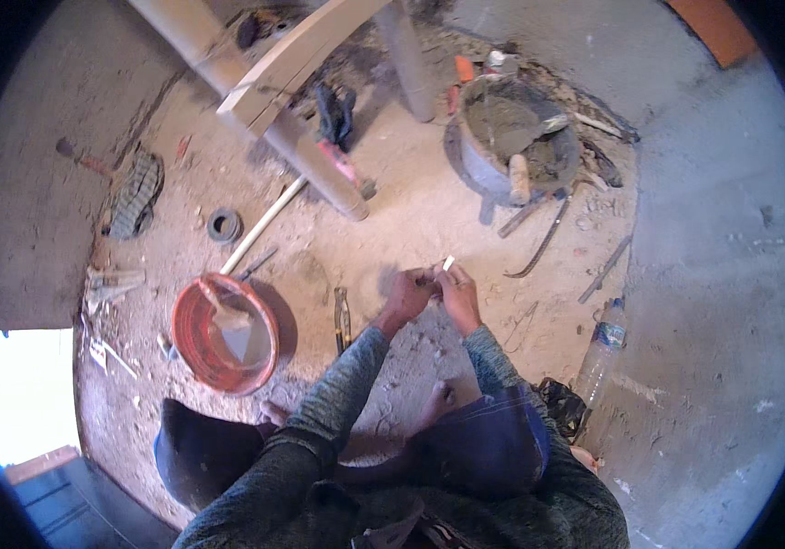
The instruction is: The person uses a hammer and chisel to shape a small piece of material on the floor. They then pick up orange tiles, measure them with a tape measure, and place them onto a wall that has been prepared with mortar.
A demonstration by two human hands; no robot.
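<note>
Right hand is pinching a small pale piece – long axis pointing up, slightly right; this hand is sitting nearer. Left hand is resting bunched just left; can't tell if it's gripping too. Pliers are lying left of the 2 hands, red bucket farther left.

1. We count two hands, a left hand and a right hand.
2. We see one small white piece.
3. We have two containers: one red bucket left, one grey tub far right.
4. We find two trowels, a left trowel and a far-right trowel.
5. We count one pair of pliers.
6. We see one plastic bottle, near right.
7. We spot one dark ring, left.
</note>
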